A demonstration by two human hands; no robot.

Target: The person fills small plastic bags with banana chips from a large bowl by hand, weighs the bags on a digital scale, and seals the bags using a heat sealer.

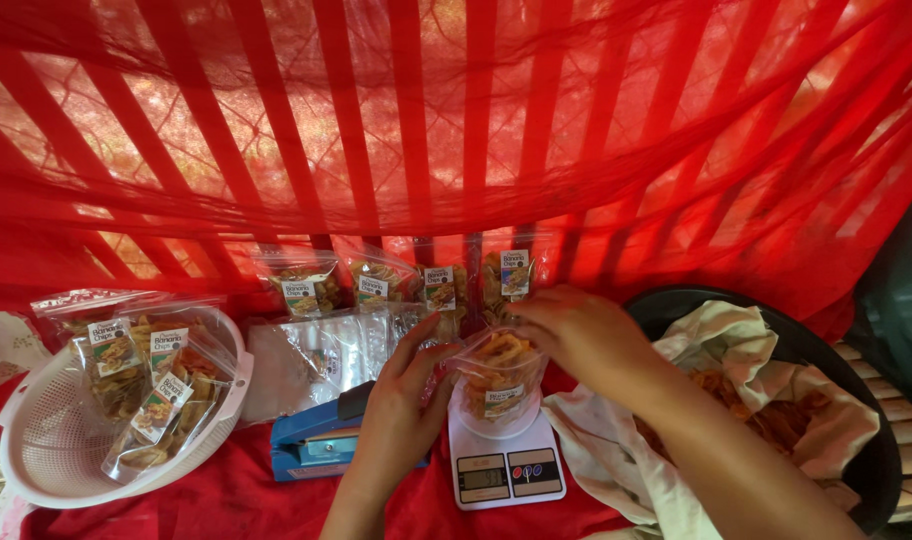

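Note:
A clear plastic bag of fried chips (498,378) with a small label stands on a white digital kitchen scale (504,470). My left hand (401,405) holds the bag's left side, fingers spread along it. Over the bag's open top my right hand (576,335) has its fingers at the mouth. To the right, a black basin (856,470) lined with cream paper holds loose chips (751,405).
A white plastic colander (46,440) at left holds several sealed chip bags. More sealed bags (376,285) lean at the back beneath red netting. A blue heat sealer (316,445) lies left of the scale, with empty clear bags (316,355) behind it. Red cloth covers the surface.

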